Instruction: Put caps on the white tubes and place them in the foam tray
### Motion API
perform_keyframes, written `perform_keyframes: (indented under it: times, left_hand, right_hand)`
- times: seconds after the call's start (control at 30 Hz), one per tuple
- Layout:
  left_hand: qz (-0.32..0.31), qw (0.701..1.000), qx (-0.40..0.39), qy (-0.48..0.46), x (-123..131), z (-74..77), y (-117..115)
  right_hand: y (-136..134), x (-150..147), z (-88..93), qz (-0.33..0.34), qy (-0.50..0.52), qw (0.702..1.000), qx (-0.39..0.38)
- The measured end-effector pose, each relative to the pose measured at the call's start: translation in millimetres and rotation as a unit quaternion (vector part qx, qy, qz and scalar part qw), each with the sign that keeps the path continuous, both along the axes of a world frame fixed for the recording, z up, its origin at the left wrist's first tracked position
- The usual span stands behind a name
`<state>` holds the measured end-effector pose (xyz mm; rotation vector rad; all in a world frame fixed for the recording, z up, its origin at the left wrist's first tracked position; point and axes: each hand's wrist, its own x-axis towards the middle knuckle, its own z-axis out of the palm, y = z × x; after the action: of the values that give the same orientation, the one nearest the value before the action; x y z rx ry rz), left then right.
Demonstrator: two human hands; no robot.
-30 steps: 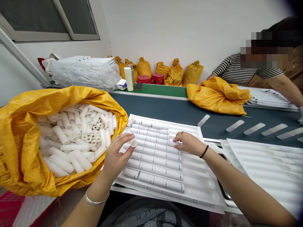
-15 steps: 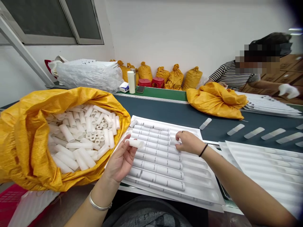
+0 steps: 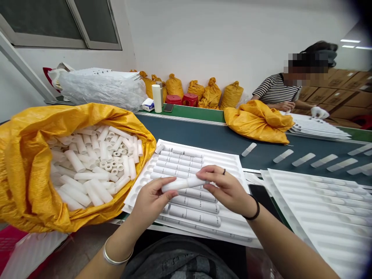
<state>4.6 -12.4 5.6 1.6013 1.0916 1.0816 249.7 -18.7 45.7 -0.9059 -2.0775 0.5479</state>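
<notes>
Over a white ribbed tray (image 3: 232, 164), my left hand (image 3: 155, 197) holds a white translucent tube (image 3: 178, 185) between thumb and fingers. At the tube's right end, my right hand (image 3: 226, 188) pinches a smaller clear piece that meets the tube end to end. Printed white tubes (image 3: 193, 214) lie in rows in the tray's grooves below both hands. To the left, an open yellow sack (image 3: 26, 155) is full of loose white tubes (image 3: 95, 192).
Tubes with clear ends (image 3: 283, 155) lie on the dark belt (image 3: 186, 131). A second tray (image 3: 328, 228) and a phone (image 3: 258, 192) are at the right. Across the belt, a person (image 3: 279, 91) in a striped shirt stands behind a yellow sack (image 3: 258, 122).
My right hand has moved left from the tray and now meets the tube in my left hand. The view has shifted slightly, and the other person's gloved hand has come down and inward.
</notes>
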Motion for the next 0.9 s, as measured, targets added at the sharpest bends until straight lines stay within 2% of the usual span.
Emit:
perform_keyframes:
  times: [0.07, 0.17, 0.43, 0.5, 0.57, 0.63, 0.67, 0.73, 0.8, 0.83, 0.9]
  left_hand:
    - [-0.048, 0.992, 0.065, 0.099, -3.3, 5.6, -2.9]
    - [-0.067, 0.976, 0.135, 0.159, -4.4, 13.3, -6.8]
    - [-0.045, 0.962, 0.217, 0.158, 1.1, 18.9, -21.1]
    - [-0.052, 0.962, 0.215, 0.16, 7.2, 17.0, -24.9]
    - [-0.075, 0.961, 0.199, 0.179, 10.9, 13.9, -24.9]
    - [-0.079, 0.956, 0.176, 0.219, 5.1, 9.9, -18.3]
    - [-0.06, 0.952, 0.169, 0.247, -3.1, 7.6, -12.3]
    - [0.022, 0.935, 0.169, 0.312, -30.9, 2.5, 3.2]
    - [0.12, 0.896, 0.18, 0.388, -68.5, -3.3, 19.1]
    - [0.154, 0.872, 0.183, 0.427, -87.8, -6.5, 25.7]
    - [0.189, 0.824, 0.16, 0.509, -120.3, -13.3, 34.8]
  right_hand:
    - [-1.3, -0.6, 1.4, 0.018, -0.029, 0.999, 0.013]
    - [-3.1, -4.1, 1.4, -0.001, -0.025, 1.0, 0.019]
    - [-18.0, -14.6, -3.3, 0.014, 0.018, 1.0, 0.021]
    - [-18.4, -19.1, -5.9, 0.022, -0.024, 0.999, 0.032]
    - [-11.1, -18.0, -8.7, 0.015, -0.11, 0.991, 0.071]
    - [6.1, -3.8, -11.5, -0.049, -0.189, 0.973, 0.125]
    - [18.5, 9.8, -13.1, -0.107, -0.216, 0.96, 0.142]
    - [48.2, 49.0, -17.9, -0.251, -0.246, 0.927, 0.133]
    - [79.7, 96.7, -26.7, -0.397, -0.261, 0.878, 0.056]
    - [94.0, 119.8, -33.0, -0.454, -0.264, 0.851, -0.007]
    - [117.0, 158.0, -48.1, -0.511, -0.266, 0.81, -0.108]
